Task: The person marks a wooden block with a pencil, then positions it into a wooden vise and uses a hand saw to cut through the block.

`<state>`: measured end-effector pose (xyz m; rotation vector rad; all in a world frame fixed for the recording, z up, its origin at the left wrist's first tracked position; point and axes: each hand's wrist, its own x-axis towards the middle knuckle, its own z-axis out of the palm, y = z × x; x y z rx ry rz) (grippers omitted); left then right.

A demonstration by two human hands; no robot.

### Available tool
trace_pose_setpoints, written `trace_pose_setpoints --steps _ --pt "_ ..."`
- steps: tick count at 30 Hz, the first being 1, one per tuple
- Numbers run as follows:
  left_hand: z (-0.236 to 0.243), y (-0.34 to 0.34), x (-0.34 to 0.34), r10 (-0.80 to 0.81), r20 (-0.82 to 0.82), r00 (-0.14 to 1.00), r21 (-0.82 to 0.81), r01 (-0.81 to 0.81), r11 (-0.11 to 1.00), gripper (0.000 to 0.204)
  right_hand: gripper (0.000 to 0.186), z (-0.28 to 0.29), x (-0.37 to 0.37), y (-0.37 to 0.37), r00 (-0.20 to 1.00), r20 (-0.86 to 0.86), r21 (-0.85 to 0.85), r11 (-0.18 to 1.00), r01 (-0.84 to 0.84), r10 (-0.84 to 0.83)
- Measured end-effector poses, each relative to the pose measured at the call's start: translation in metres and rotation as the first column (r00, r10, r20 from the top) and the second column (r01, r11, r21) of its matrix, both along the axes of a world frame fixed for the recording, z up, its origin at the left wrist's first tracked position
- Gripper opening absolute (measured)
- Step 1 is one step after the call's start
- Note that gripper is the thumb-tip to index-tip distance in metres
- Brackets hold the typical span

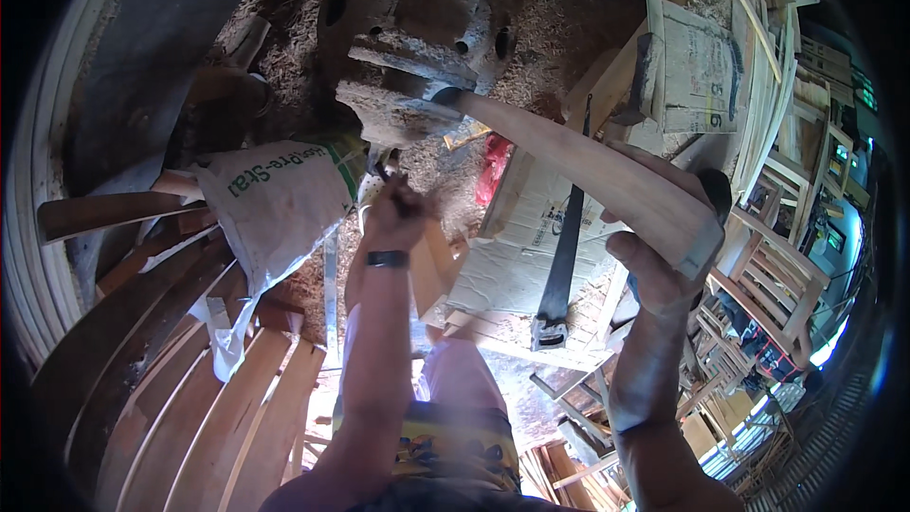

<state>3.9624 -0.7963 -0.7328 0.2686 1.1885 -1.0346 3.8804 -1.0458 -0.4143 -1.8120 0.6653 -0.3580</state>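
Note:
A long, curved, light-brown wooden board [588, 159] slants from the vise [403, 100] down to the right. Its far end meets the right side of the vise's dusty jaws; whether they clamp it is unclear. My right hand [668, 270] is closed round the board's near, squared end, thumb underneath and fingers along the far edge. Just below the jaws, my left hand [393, 213], partly blurred, has its fingers curled round what looks like the vise handle [381, 163]. A dark band circles my left wrist.
A handsaw [564, 270] lies on flattened cardboard [512, 270] beneath the board. Curved wooden pieces [227, 408] stack at lower left, beside a white sack [280, 199]. Wood shavings [559, 14] cover the ground. Wooden frames [773, 270] and a cardboard box [700, 71] stand at right.

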Motion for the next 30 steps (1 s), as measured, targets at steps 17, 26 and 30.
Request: trace_pose_setpoints --steps 17,26,30 --pt "-0.113 -0.023 -0.056 -0.759 0.276 0.590 0.376 0.660 0.650 0.029 0.067 -0.065 0.039 0.011 0.992 -0.023 0.001 0.992 -0.128 0.128" --pt "-0.230 0.025 -0.018 -0.407 0.422 0.810 0.226 0.341 0.913 0.024 0.071 -0.066 0.049 -0.008 0.983 -0.051 -0.090 0.979 -0.182 0.178" --pt "-0.237 0.056 0.036 -0.093 0.405 0.910 -0.107 0.148 0.983 0.023 0.077 -0.062 0.052 -0.009 0.986 -0.111 -0.031 0.992 -0.126 0.122"
